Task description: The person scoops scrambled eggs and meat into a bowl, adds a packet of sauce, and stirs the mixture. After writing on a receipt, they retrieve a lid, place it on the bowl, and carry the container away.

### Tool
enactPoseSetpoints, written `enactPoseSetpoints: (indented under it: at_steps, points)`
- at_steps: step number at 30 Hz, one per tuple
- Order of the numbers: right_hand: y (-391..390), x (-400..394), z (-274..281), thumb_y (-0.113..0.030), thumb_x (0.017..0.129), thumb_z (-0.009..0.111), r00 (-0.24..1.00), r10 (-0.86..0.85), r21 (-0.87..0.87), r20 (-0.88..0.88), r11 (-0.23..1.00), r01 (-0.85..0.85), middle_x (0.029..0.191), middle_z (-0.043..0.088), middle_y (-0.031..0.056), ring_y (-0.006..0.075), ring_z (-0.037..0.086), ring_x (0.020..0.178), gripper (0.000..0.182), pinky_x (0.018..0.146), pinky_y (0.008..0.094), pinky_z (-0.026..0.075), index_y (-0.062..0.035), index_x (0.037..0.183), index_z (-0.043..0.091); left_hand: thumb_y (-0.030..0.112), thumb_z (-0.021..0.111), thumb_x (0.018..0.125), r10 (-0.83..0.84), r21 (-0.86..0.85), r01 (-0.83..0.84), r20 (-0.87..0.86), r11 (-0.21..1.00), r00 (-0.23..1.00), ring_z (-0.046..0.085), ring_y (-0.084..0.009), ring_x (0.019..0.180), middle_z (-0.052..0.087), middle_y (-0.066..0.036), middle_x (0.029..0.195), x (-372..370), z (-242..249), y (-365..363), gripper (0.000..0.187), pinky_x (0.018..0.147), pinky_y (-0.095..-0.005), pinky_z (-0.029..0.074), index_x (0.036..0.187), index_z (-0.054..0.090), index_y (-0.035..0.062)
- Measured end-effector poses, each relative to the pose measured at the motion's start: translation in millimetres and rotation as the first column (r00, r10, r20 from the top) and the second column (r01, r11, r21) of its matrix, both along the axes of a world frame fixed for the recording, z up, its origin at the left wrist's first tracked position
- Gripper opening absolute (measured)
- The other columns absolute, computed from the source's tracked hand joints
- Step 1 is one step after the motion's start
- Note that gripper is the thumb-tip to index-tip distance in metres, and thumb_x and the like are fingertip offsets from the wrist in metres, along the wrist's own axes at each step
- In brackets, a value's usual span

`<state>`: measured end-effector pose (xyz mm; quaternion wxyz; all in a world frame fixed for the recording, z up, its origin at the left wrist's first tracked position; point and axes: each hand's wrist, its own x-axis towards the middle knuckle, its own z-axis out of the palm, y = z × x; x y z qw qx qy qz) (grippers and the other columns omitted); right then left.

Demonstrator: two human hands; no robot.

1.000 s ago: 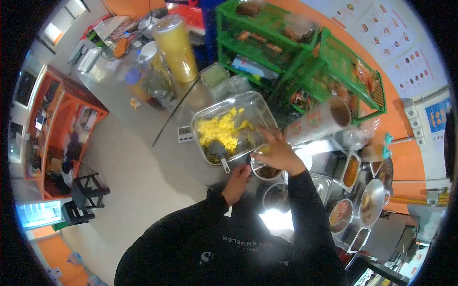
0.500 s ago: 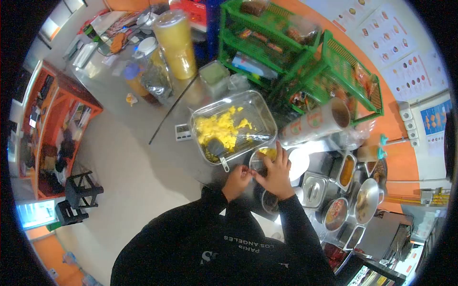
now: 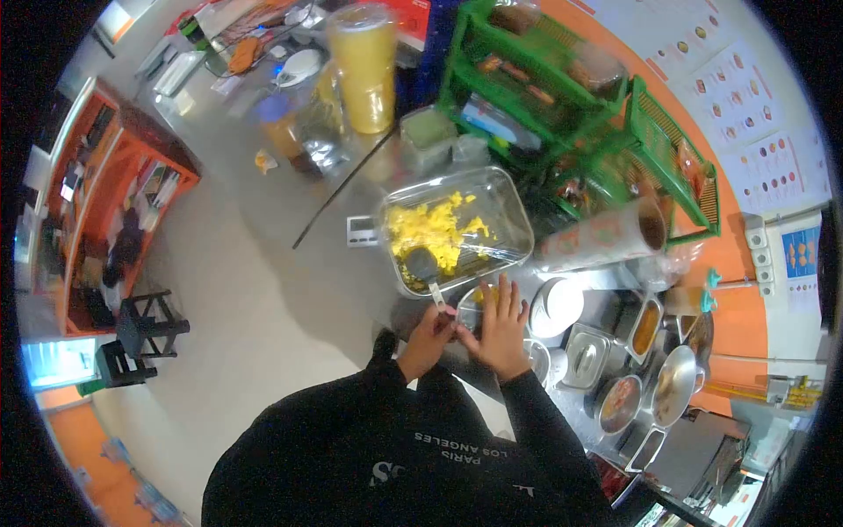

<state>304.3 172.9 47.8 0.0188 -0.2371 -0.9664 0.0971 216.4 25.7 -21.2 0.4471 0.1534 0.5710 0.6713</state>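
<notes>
Both hands meet over a small bowl (image 3: 474, 303) on the surface: left hand (image 3: 428, 338) pinching its near rim, right hand (image 3: 500, 329) lying flat and spread across it. Just beyond sits a tray (image 3: 514, 211) of yellow food.

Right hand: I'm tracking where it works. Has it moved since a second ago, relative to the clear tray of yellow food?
Yes. The right hand has drawn back off the clear tray toward the person, and now lies flat over the small bowl beside the left hand.
</notes>
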Motion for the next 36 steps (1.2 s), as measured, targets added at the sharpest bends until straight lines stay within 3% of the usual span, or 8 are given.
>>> enactPoseSetpoints:
  at_steps: [2, 8, 14, 17, 20, 26, 31, 36]
  points:
    - [-2, -1, 3, -0.061, 0.077, 0.067, 1.0, 0.001, -0.009, 0.007, 1.0, -0.001, 0.16, 0.02, 0.0256, 0.0484, 0.022, 0.145, 0.099, 0.109, 0.0675, 0.022, -0.0106, 0.154, 0.031, 0.011, 0.05, 0.103, 0.046, 0.022, -0.047, 0.023, 0.999, 0.999, 0.06, -0.016, 0.096, 0.058, -0.009, 0.101, 3, 4, 1, 0.02, 0.086, -0.0316, 0.052, 0.122, 0.052, 0.0053]
    - [0, 2, 7, -0.06, 0.074, 0.07, 0.999, 0.029, -0.052, -0.028, 0.998, -0.03, 0.16, 0.019, 0.0249, 0.0481, 0.021, 0.145, 0.103, 0.11, 0.0672, 0.022, -0.0111, 0.155, 0.029, 0.017, 0.064, 0.096, 0.08, -0.12, -0.167, -0.529, 0.979, 0.845, 0.063, -0.0241, 0.09, 0.062, -0.012, 0.102, 3, 15, 0, 0.019, 0.079, -0.0335, 0.051, 0.109, 0.07, 0.0051]
    - [0, 2, 7, -0.06, 0.073, 0.072, 0.998, 0.06, -0.013, 0.02, 0.998, -0.06, 0.16, 0.021, 0.025, 0.0482, 0.023, 0.145, 0.103, 0.109, 0.0687, 0.022, -0.0123, 0.155, 0.03, 0.019, 0.071, 0.091, 0.026, -0.205, -0.204, -0.643, 0.957, 0.766, 0.066, -0.0232, 0.078, 0.065, -0.009, 0.085, -4, 26, 5, 0.022, 0.072, -0.0332, 0.052, 0.104, 0.069, 0.0026]
    - [-1, 2, 8, -0.063, 0.075, 0.07, 0.996, 0.063, -0.003, 0.058, 0.998, -0.063, 0.16, 0.021, 0.0258, 0.0492, 0.023, 0.145, 0.103, 0.108, 0.0713, 0.023, -0.0121, 0.155, 0.03, 0.021, 0.072, 0.09, 0.239, -0.169, -0.288, -0.261, 0.943, 0.935, 0.066, -0.0184, 0.074, 0.067, -0.008, 0.082, 5, 19, 10, 0.025, 0.069, -0.0316, 0.053, 0.103, 0.065, 0.0005]
    - [-2, 0, 6, -0.061, 0.075, 0.071, 0.994, 0.049, 0.016, 0.099, 0.999, -0.051, 0.16, 0.021, 0.0248, 0.0487, 0.023, 0.145, 0.103, 0.109, 0.0709, 0.022, -0.0129, 0.155, 0.029, 0.022, 0.073, 0.09, 0.114, -0.284, -0.189, -0.261, 0.94, 0.959, 0.066, -0.0144, 0.078, 0.068, -0.008, 0.084, 0, 22, 10, 0.027, 0.07, -0.0301, 0.052, 0.102, 0.062, 0.0002]
    - [-2, -2, 6, -0.056, 0.076, 0.072, 0.995, 0.037, -0.001, 0.09, 0.999, -0.037, 0.161, 0.02, 0.0245, 0.0485, 0.021, 0.146, 0.1, 0.111, 0.0697, 0.02, -0.0125, 0.155, 0.029, 0.021, 0.071, 0.091, 0.126, -0.248, -0.172, -0.19, 0.953, 0.974, 0.064, -0.014, 0.075, 0.067, -0.007, 0.083, 3, 5, 17, 0.024, 0.07, -0.0296, 0.051, 0.1, 0.062, 0.0011]
    - [-2, -5, 8, -0.056, 0.076, 0.072, 0.993, 0.034, -0.025, 0.117, 0.999, -0.031, 0.159, 0.022, 0.0261, 0.049, 0.021, 0.146, 0.099, 0.111, 0.0692, 0.02, -0.0116, 0.155, 0.031, 0.021, 0.067, 0.095, 0.085, -0.226, -0.086, -0.016, 0.97, 0.996, 0.061, -0.0139, 0.074, 0.064, -0.005, 0.082, -2, -4, 20, 0.021, 0.068, -0.0298, 0.05, 0.099, 0.06, 0.0014]
    - [-1, -5, 9, -0.057, 0.077, 0.071, 0.994, 0.036, -0.061, 0.1, 0.998, -0.03, 0.159, 0.02, 0.0274, 0.0496, 0.02, 0.146, 0.096, 0.111, 0.0707, 0.019, -0.0172, 0.155, 0.032, 0.027, 0.062, 0.098, 0.089, -0.237, -0.069, 0.072, 0.969, 0.993, 0.059, -0.0169, 0.073, 0.063, -0.006, 0.082, -6, -3, 25, 0.025, 0.065, -0.0342, 0.048, 0.098, 0.062, 0.0016]
